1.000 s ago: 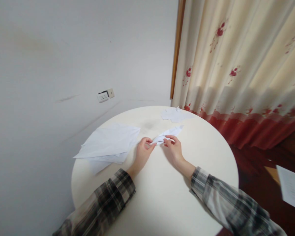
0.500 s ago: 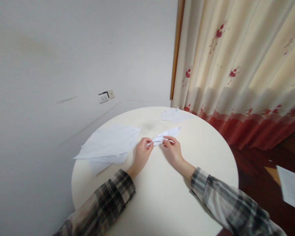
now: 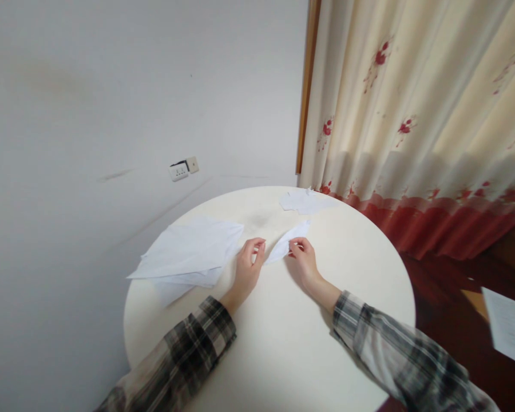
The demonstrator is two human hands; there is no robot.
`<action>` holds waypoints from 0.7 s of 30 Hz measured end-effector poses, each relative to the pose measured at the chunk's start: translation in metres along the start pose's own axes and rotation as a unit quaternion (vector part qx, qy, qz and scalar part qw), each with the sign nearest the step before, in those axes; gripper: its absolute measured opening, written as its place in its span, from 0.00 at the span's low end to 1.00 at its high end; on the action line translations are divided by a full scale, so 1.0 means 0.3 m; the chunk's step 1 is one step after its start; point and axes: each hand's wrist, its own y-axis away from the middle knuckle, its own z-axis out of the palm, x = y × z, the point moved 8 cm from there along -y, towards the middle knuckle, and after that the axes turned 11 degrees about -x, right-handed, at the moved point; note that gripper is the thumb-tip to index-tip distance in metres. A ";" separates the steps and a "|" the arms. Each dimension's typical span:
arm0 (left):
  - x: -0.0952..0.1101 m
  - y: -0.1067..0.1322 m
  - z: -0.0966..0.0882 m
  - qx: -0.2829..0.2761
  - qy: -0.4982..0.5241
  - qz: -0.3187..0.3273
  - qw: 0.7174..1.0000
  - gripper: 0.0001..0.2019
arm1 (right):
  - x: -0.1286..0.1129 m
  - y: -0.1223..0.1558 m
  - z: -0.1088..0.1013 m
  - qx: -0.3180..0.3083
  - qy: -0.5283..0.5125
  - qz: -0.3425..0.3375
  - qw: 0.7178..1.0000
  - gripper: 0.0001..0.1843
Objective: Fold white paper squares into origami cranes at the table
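Note:
A narrow piece of folded white paper (image 3: 284, 244) slants up to the right above the middle of the round table. My right hand (image 3: 302, 255) pinches it along its right edge between thumb and fingers. Just left of the paper is my left hand (image 3: 249, 263), its thumb and fingers apart with nothing visible between them. Its fingertips appear clear of the paper, close to the paper's lower left end. The finer folds in the paper are too small to make out.
Several loose white sheets (image 3: 189, 247) overlap on the left of the white table (image 3: 266, 343). Torn-looking paper pieces (image 3: 305, 201) lie at its far edge. A wall socket (image 3: 179, 171) and a patterned curtain (image 3: 412, 114) are behind; a printed sheet (image 3: 510, 326) is at lower right.
My left hand has let go of the paper's left end and opened slightly. The paper now looks smoother and its left end sits lower; my right hand still pinches it.

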 end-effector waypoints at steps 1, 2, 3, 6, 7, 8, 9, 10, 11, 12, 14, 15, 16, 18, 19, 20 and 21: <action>0.003 -0.001 -0.005 0.004 0.000 -0.002 1.000 0.09 | -0.004 0.001 0.007 -0.011 0.024 -0.006 1.000 0.07; 0.007 -0.002 -0.008 0.004 0.002 -0.003 1.000 0.09 | -0.010 0.003 0.016 -0.025 0.049 -0.015 0.998 0.06; 0.012 -0.004 -0.007 -0.003 0.003 -0.001 1.000 0.10 | -0.017 0.007 0.027 -0.039 0.073 -0.026 0.996 0.06; 0.037 -0.009 0.015 -0.046 -0.001 0.024 0.999 0.10 | -0.037 0.024 0.060 -0.080 0.128 -0.055 0.987 0.07; 0.044 -0.010 0.025 -0.062 -0.007 0.034 0.997 0.11 | -0.041 0.030 0.069 -0.090 0.140 -0.061 0.984 0.07; 0.047 -0.009 0.035 -0.075 -0.011 0.043 0.996 0.11 | -0.044 0.034 0.076 -0.099 0.150 -0.065 0.981 0.07; 0.047 -0.009 0.044 -0.083 -0.014 0.048 0.995 0.12 | -0.046 0.037 0.082 -0.107 0.158 -0.070 0.979 0.07; 0.044 -0.009 0.052 -0.089 -0.014 0.051 0.995 0.12 | -0.049 0.039 0.086 -0.112 0.163 -0.076 0.977 0.07; 0.038 -0.009 0.058 -0.093 -0.011 0.051 0.994 0.13 | -0.050 0.040 0.089 -0.116 0.166 -0.081 0.976 0.06; 0.031 -0.010 0.062 -0.094 -0.006 0.048 0.994 0.14 | -0.050 0.040 0.091 -0.119 0.167 -0.085 0.975 0.06; 0.015 -0.012 0.064 -0.089 0.004 0.037 0.995 0.14 | -0.048 0.038 0.092 -0.124 0.165 -0.089 0.974 0.05; 0.007 -0.014 0.063 -0.085 0.008 0.029 0.996 0.14 | -0.047 0.037 0.092 -0.125 0.162 -0.088 0.975 0.05; 0.000 -0.015 0.060 -0.080 0.012 0.019 0.997 0.13 | -0.045 0.037 0.093 -0.127 0.159 -0.087 0.975 0.05; -0.015 -0.016 0.055 -0.073 0.025 -0.009 0.997 0.13 | -0.042 0.036 0.093 -0.129 0.150 -0.085 0.976 0.05; -0.024 -0.016 0.054 -0.071 0.035 -0.024 0.997 0.12 | -0.042 0.036 0.094 -0.130 0.147 -0.085 0.977 0.05; -0.033 -0.016 0.052 -0.069 0.046 -0.039 0.996 0.12 | -0.043 0.036 0.094 -0.132 0.146 -0.087 0.977 0.06; -0.041 -0.015 0.050 -0.066 0.057 -0.052 0.995 0.11 | -0.043 0.036 0.095 -0.133 0.147 -0.088 0.976 0.07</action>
